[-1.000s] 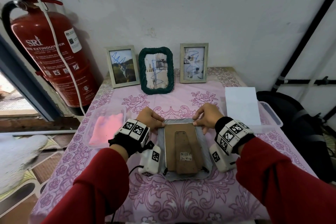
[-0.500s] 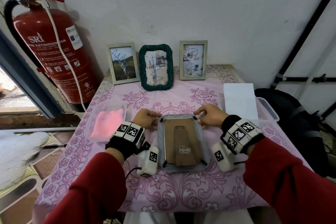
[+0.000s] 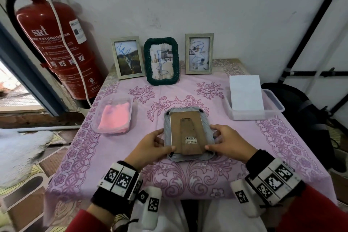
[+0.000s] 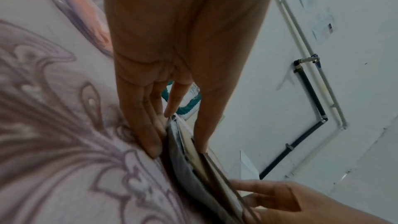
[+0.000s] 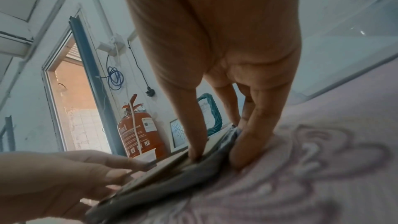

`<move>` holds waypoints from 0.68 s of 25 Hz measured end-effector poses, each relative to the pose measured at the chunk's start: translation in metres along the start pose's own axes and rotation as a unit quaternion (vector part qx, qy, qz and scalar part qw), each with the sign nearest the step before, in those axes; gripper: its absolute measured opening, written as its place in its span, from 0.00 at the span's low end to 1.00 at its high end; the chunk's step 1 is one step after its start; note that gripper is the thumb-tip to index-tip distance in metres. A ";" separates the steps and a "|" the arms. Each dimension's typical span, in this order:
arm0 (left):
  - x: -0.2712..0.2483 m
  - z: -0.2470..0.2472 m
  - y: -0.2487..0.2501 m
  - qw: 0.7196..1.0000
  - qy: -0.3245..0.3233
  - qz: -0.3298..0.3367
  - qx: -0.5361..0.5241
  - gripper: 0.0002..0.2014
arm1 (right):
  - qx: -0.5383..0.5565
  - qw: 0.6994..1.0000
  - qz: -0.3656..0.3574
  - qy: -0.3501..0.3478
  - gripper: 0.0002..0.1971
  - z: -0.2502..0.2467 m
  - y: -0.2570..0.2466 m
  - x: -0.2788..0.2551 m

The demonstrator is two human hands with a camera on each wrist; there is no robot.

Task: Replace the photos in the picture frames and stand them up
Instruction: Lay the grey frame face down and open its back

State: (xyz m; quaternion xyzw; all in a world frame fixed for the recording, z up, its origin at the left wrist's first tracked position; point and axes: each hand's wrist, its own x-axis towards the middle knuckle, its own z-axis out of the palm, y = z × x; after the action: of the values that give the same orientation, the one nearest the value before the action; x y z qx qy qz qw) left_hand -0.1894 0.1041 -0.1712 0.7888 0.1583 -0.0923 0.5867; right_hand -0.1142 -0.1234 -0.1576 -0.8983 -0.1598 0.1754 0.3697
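Lying face down on the bench (image 3: pixel 282 156), back panel up, the grey frame (image 3: pixel 188 156) is set with its long axis running away from the person, between the two hands and equally near to each. The left hand (image 3: pixel 150 149) is clamped on the near left edge, thumb on the brown backing (image 3: pixel 178 128) and fingers at the rim. The right hand (image 3: pixel 228 143) is clamped likewise on the near right edge. Any lift, it is judged, would be made from these two long sides, with the stand flap (image 3: pixel 188 133) pointing toward the body.

In the left wrist view the fingers (image 4: pixel 148 135) are shown tucked under the rim against the cloth, which the head view hides. The right wrist view shows the same for the other side. Three frames (image 3: pixel 162 61) standing upright at the wall are seen whole only from the head.
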 end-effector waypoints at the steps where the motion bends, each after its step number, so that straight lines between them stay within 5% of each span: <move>1: 0.000 0.001 -0.002 1.000 0.007 0.015 0.016 0.40 | 0.001 1.000 -0.014 0.012 0.34 0.003 0.001 -0.003; 17: 0.007 0.001 -0.023 0.997 0.013 0.079 0.016 0.37 | 0.070 0.994 -0.036 0.069 0.31 0.023 0.020 -0.014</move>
State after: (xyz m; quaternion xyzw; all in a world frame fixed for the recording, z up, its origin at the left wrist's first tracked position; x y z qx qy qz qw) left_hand -0.1913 0.1102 -0.1946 0.8093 0.1019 -0.0383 0.5772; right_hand -0.1335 -0.1287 -0.1851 -0.8737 -0.1534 0.1104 0.4483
